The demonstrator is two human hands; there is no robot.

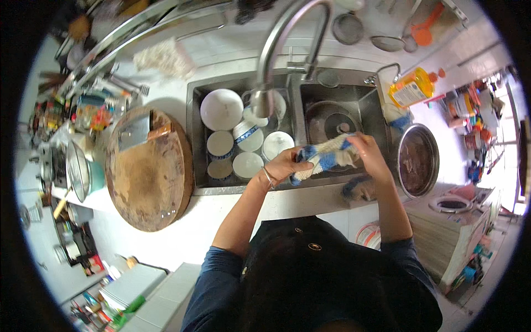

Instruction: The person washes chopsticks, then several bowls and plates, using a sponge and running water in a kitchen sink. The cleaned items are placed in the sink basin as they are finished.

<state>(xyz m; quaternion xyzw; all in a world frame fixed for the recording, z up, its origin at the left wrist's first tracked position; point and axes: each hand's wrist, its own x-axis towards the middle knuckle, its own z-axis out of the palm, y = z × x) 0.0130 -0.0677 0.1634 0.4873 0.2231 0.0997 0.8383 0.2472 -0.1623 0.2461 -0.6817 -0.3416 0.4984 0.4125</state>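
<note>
A blue and cream checked dishcloth (325, 155) is stretched between my two hands above the front of the double sink (296, 124). Its left end is in my left hand (286, 166), which wears a bangle at the wrist. My right hand (369, 153) pinches the other end over the right basin. Several bowls, among them a large white bowl (222, 109) and a blue-banded bowl (250, 137), stand in the left basin. A round lid with a knob (334, 120) lies in the right basin, partly behind the cloth.
A steel faucet (276, 45) arches over the left basin. Left of the sink, a cleaver (135, 132) lies on a round wooden chopping board (145, 182). To the right are a yellow detergent bottle (410, 88) and a round metal pan (418, 161).
</note>
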